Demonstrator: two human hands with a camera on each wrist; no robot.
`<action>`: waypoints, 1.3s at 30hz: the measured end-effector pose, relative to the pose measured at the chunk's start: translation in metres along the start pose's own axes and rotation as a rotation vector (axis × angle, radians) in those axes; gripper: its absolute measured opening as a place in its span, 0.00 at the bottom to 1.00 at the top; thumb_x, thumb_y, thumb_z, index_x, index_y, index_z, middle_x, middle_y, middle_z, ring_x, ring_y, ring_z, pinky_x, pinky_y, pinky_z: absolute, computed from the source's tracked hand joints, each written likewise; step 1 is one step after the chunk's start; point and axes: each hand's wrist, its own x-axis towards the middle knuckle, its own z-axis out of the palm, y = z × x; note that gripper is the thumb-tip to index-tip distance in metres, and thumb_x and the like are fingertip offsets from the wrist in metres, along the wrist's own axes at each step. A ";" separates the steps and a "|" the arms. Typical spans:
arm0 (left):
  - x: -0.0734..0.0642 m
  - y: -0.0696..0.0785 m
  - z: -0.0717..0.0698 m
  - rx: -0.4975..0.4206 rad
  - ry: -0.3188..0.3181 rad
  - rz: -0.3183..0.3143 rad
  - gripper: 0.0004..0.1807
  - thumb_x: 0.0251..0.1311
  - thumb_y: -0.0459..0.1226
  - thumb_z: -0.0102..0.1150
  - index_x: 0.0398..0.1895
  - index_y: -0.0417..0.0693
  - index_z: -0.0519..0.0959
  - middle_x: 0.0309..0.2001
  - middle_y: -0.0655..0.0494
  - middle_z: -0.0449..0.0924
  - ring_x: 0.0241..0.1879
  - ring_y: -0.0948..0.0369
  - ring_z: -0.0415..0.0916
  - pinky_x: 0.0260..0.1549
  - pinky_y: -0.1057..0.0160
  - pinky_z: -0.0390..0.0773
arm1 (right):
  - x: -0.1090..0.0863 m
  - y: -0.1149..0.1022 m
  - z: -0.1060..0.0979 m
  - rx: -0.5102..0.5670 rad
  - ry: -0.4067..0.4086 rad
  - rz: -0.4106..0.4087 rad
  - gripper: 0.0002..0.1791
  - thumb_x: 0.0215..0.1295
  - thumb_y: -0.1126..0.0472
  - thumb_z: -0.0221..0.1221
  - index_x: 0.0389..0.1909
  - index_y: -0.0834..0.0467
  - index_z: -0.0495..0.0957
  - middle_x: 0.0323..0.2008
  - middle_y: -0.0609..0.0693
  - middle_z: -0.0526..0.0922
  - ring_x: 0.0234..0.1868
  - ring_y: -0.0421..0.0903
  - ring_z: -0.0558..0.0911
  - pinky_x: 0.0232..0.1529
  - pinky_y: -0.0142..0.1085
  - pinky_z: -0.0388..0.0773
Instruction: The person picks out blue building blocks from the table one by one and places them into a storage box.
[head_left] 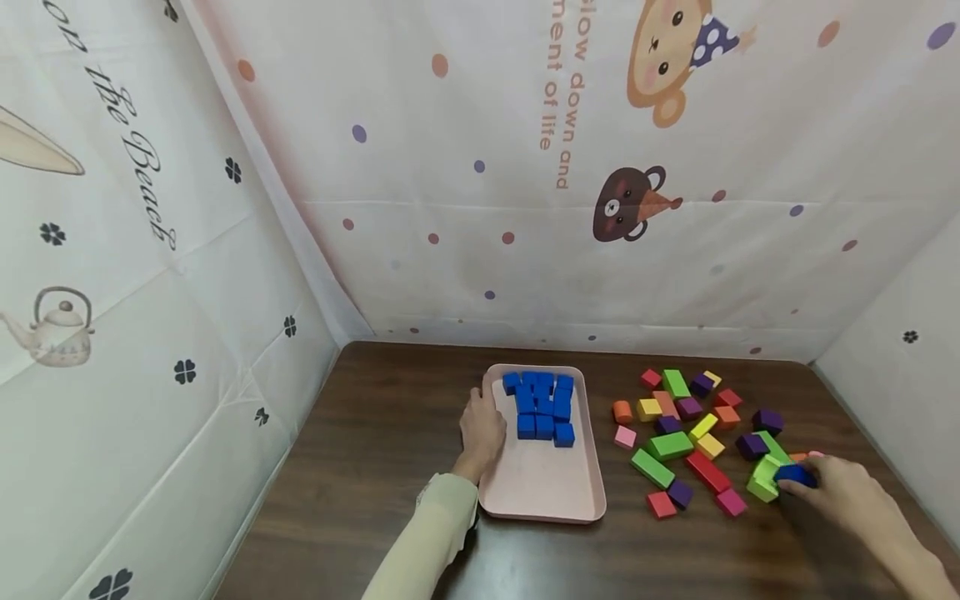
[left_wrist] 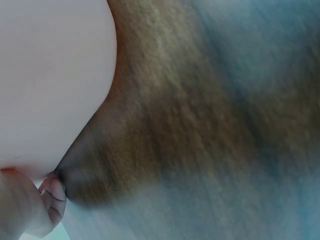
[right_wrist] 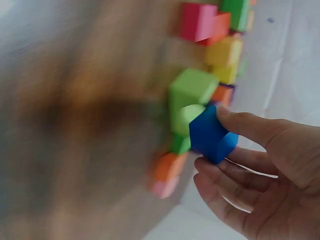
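A pale pink tray (head_left: pixel 540 479) holds several blue cubes (head_left: pixel 543 406) grouped in its far half. My left hand (head_left: pixel 483 429) grips the tray's left rim; in the left wrist view its fingers (left_wrist: pixel 56 192) curl at the edge. On the right, my right hand (head_left: pixel 855 496) pinches a blue block (right_wrist: pixel 214 134) between thumb and fingertips. That block overlaps a light green block (head_left: pixel 762 481) in the head view, close to other loose pieces. In the right wrist view, the light green block (right_wrist: pixel 192 87) lies just beyond the blue one.
Several loose blocks lie scattered right of the tray, among them a long red block (head_left: pixel 707 472), a green block (head_left: pixel 670 446) and an orange cylinder (head_left: pixel 622 412). The dark wooden table (head_left: pixel 390 417) meets printed white curtains (head_left: pixel 450 275) at its back and sides.
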 end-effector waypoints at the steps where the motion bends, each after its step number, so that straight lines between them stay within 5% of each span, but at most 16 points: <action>1: -0.002 -0.001 0.001 0.002 -0.005 -0.008 0.35 0.64 0.30 0.64 0.73 0.50 0.62 0.55 0.38 0.78 0.41 0.49 0.84 0.46 0.51 0.87 | 0.003 -0.007 -0.002 -0.002 0.032 -0.023 0.23 0.62 0.55 0.70 0.36 0.74 0.78 0.24 0.57 0.79 0.26 0.48 0.76 0.23 0.42 0.76; 6: -0.007 -0.002 0.005 0.010 -0.004 -0.023 0.35 0.64 0.30 0.65 0.72 0.51 0.62 0.60 0.36 0.77 0.44 0.47 0.85 0.48 0.49 0.87 | 0.020 -0.051 -0.006 -0.021 0.174 -0.162 0.24 0.55 0.60 0.74 0.42 0.76 0.81 0.34 0.67 0.82 0.30 0.53 0.82 0.27 0.50 0.84; 11: -0.008 0.004 0.009 -0.008 -0.023 -0.016 0.35 0.64 0.30 0.65 0.72 0.51 0.62 0.58 0.37 0.77 0.42 0.48 0.85 0.46 0.50 0.87 | 0.032 -0.098 0.003 0.004 0.266 -0.278 0.22 0.51 0.62 0.76 0.44 0.71 0.84 0.34 0.61 0.81 0.26 0.45 0.78 0.24 0.40 0.83; 16: -0.008 0.009 0.012 -0.008 -0.029 0.004 0.35 0.64 0.31 0.65 0.72 0.50 0.61 0.55 0.39 0.78 0.38 0.50 0.84 0.44 0.52 0.88 | 0.048 -0.149 0.013 0.067 0.234 -0.388 0.20 0.53 0.60 0.76 0.42 0.68 0.84 0.36 0.61 0.84 0.29 0.47 0.82 0.27 0.39 0.84; 22: -0.007 0.010 0.013 -0.001 -0.029 0.002 0.36 0.64 0.30 0.64 0.73 0.51 0.61 0.55 0.40 0.79 0.37 0.51 0.84 0.42 0.53 0.88 | 0.058 -0.213 0.026 0.141 -0.005 -0.534 0.18 0.54 0.58 0.75 0.42 0.64 0.85 0.36 0.54 0.86 0.32 0.41 0.80 0.34 0.35 0.86; 27: -0.004 0.011 0.012 -0.011 -0.025 -0.003 0.35 0.65 0.30 0.63 0.73 0.52 0.61 0.57 0.40 0.79 0.39 0.50 0.85 0.45 0.52 0.88 | 0.063 -0.248 0.037 0.159 -0.249 -0.489 0.18 0.55 0.61 0.75 0.45 0.61 0.85 0.43 0.55 0.87 0.41 0.48 0.85 0.44 0.47 0.88; 34: -0.001 0.004 0.004 -0.029 -0.010 -0.019 0.35 0.64 0.30 0.63 0.73 0.51 0.62 0.53 0.40 0.79 0.37 0.51 0.83 0.44 0.52 0.88 | 0.081 -0.277 0.040 -0.090 -0.320 -0.514 0.18 0.52 0.62 0.77 0.44 0.59 0.86 0.39 0.52 0.87 0.39 0.47 0.84 0.46 0.47 0.88; 39: 0.001 0.001 0.000 -0.024 -0.006 -0.017 0.36 0.64 0.30 0.63 0.73 0.51 0.61 0.52 0.41 0.78 0.36 0.51 0.82 0.44 0.52 0.87 | 0.094 -0.284 0.044 -0.128 -0.326 -0.549 0.18 0.53 0.60 0.77 0.43 0.60 0.86 0.39 0.54 0.88 0.39 0.48 0.85 0.47 0.47 0.87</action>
